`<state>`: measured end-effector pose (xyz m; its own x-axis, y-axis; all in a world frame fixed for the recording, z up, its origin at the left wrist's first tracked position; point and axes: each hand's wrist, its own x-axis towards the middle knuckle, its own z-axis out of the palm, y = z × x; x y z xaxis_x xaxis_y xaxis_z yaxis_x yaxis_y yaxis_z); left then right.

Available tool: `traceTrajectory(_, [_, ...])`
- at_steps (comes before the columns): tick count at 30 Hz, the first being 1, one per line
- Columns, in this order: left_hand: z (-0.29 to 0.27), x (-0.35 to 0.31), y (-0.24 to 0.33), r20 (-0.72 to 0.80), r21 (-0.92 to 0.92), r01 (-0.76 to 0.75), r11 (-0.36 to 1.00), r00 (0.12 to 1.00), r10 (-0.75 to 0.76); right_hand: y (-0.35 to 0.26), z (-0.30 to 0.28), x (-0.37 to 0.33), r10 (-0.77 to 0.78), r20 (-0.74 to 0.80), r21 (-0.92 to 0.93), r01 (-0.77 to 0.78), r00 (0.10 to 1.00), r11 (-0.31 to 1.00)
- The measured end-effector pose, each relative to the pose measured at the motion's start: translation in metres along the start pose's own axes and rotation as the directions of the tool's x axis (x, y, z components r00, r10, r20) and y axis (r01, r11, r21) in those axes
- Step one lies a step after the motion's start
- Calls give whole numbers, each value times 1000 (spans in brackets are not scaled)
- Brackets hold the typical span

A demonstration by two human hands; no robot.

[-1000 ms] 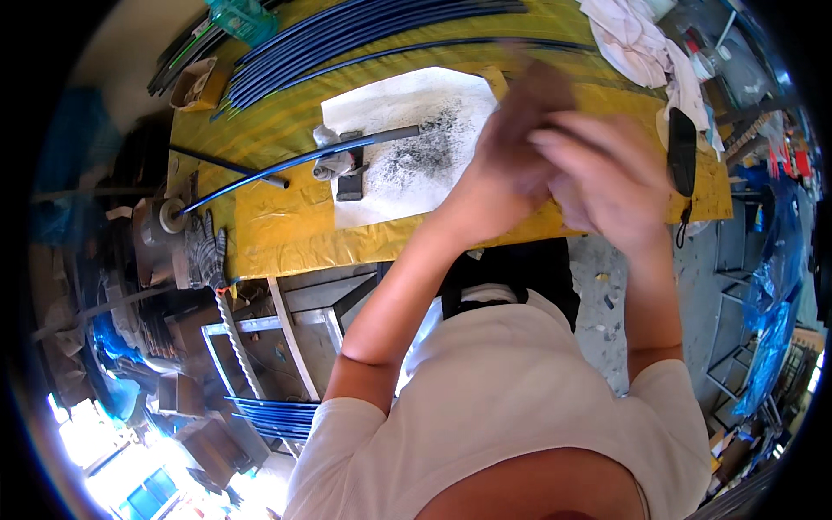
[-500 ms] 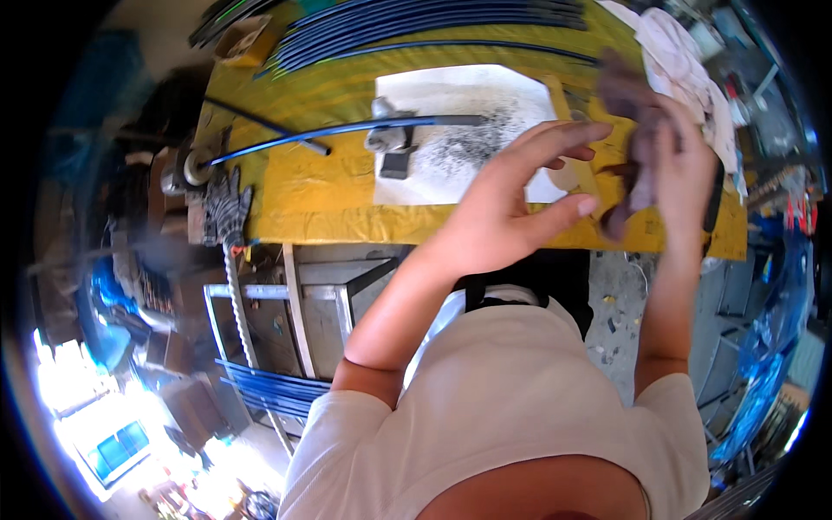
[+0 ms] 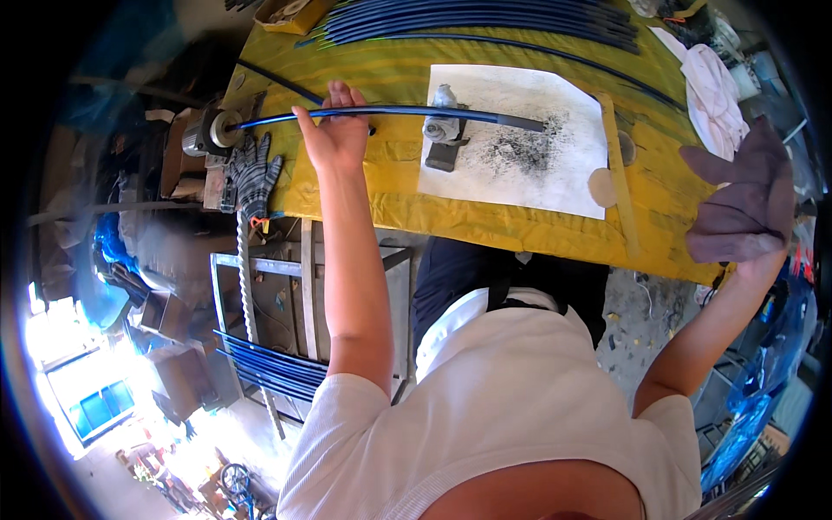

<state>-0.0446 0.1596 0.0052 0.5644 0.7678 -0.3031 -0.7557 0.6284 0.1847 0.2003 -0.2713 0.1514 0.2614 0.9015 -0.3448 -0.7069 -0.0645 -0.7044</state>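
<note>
A long blue rod (image 3: 399,110) with a grey right end runs sideways above the yellow-covered table. Its left end sits in a round metal chuck (image 3: 227,128); farther right it rests on a small grey support (image 3: 442,128) standing on a white sheet (image 3: 568,186). My left hand (image 3: 340,139) is palm up beneath the rod near the chuck, fingers stretched out behind it and thumb apart. At the far right, my right hand (image 3: 784,204) holds a dark purplish cloth (image 3: 741,204) that hides most of its fingers.
Several blue rods (image 3: 468,22) lie bundled along the table's far side. A striped glove (image 3: 253,178) lies below the chuck. Black specks (image 3: 524,152) cover part of the sheet. A pale cloth (image 3: 715,95) lies at the back right, and more rods (image 3: 269,368) rest on a metal frame lower left.
My left hand has moved left from over the sheet's right side to the rod near the chuck. My right hand has swung outward to the right with the cloth.
</note>
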Motion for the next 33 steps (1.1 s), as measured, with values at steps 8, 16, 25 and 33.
traceTrajectory(8, [48, -50, -79, 152, -151, 76, 986, 987, -53, 38, 56, -5, -891, -136, -872, 374, 433, 315])
traceTrajectory(16, [90, -109, -121, 406, -97, 58, 994, 914, -13, 71, 118, 15, -882, 172, -981, 153, 439, -115])
traceTrajectory(25, [115, -105, -98, 543, 77, -70, 995, 839, 17, 117, 113, 62, -690, 309, -864, -109, 655, -491])
traceTrajectory(33, [128, -80, -20, 502, 45, -3, 999, 864, -20, 96, 47, -24, -790, -296, -902, -430, 537, 46])
